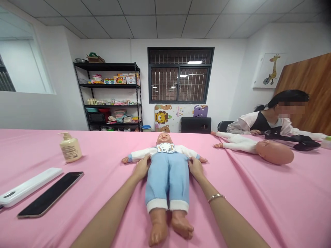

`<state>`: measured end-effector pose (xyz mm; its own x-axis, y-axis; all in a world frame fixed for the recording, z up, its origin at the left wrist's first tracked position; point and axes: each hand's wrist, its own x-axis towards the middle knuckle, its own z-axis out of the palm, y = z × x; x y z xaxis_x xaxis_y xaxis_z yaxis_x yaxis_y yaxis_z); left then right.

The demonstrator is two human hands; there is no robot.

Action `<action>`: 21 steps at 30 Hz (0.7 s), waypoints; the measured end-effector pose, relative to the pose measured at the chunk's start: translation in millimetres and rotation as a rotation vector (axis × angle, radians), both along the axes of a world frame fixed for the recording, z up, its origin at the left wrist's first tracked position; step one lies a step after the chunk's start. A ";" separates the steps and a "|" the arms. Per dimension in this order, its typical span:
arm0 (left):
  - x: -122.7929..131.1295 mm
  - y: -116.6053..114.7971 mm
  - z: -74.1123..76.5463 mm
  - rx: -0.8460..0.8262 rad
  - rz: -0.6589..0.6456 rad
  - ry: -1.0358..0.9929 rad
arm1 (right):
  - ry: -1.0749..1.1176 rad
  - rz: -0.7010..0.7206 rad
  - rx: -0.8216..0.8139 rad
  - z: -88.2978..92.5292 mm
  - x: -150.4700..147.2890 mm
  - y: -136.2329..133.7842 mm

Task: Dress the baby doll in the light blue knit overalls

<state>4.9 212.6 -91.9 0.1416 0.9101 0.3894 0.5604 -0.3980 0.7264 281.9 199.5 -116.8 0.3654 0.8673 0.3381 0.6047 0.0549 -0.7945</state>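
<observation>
A baby doll (165,175) lies on its back on the pink tablecloth, its feet toward me. It wears light blue trousers (156,179) with white cuffs and a white top with an elephant face (166,148). My left hand (143,166) touches the left side of the clothing at the waist. On the right side, my right hand (195,167) rests against the waist below the doll's sleeve. The fingers of both hands are partly hidden at the cloth, and what they grip cannot be made out.
To the left are a pump bottle (70,148), a white device (31,186) and a black phone (51,194). A second doll (274,151) lies at the right, near a seated person (271,120). A black shelf (110,86) stands behind the table (103,137).
</observation>
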 end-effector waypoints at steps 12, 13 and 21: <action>-2.0 23.0 -11.5 -0.029 -0.239 -0.206 | -0.507 0.877 0.077 103.3 -84.1 -146.1; -1.3 22.9 -12.3 -0.021 -0.223 -0.188 | -0.630 0.854 0.075 98.7 -90.5 -154.1; -1.4 19.0 -11.8 0.012 -0.078 -0.056 | -0.978 0.723 0.387 57.3 -141.9 -164.8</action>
